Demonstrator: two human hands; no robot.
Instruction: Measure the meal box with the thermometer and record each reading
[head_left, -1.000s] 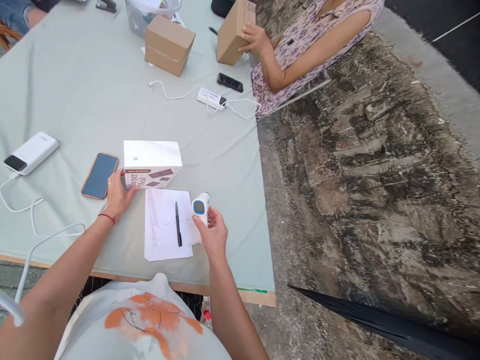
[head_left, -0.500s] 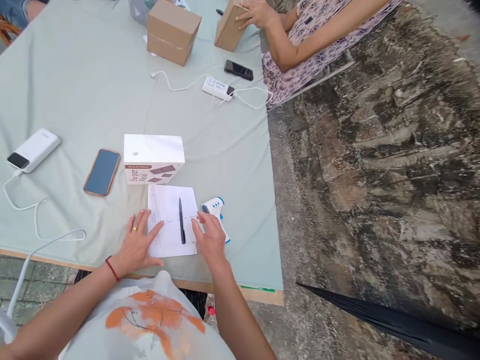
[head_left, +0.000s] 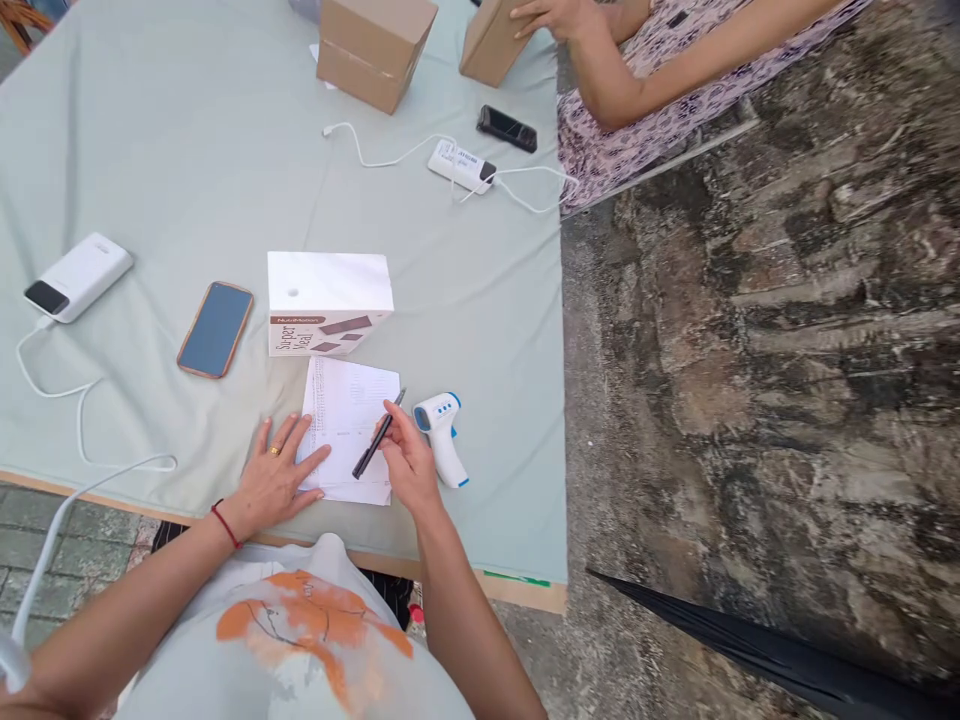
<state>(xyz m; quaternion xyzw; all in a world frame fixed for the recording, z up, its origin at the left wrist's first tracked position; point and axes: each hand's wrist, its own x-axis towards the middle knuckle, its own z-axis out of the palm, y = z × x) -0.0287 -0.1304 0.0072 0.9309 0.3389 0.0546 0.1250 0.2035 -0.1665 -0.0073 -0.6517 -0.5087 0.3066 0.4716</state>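
Note:
A white sheet of paper [head_left: 352, 400] with print along its left side lies on the cloth-covered table. My left hand [head_left: 276, 480] rests flat with fingers spread, its fingertips and thumb over the paper's left edge. Between the fingers of my right hand [head_left: 409, 460] is a black pen [head_left: 375, 440], tilted above the paper. Just right of that hand lies a white and blue infrared thermometer [head_left: 442, 435]. Behind the paper stands a white box [head_left: 330, 290] with brown printing on its front.
A phone [head_left: 215, 330] and a white power bank [head_left: 79, 278] with a cable lie to the left. Farther back are a cardboard box [head_left: 371, 55], another power bank [head_left: 459, 166] and a black device [head_left: 507, 129]. Another person's hand [head_left: 555, 15] holds a second cardboard box [head_left: 491, 45].
My right hand has picked the pen up off the paper and now holds it at a slant. My left hand stays on the paper's edge. The view has shifted slightly.

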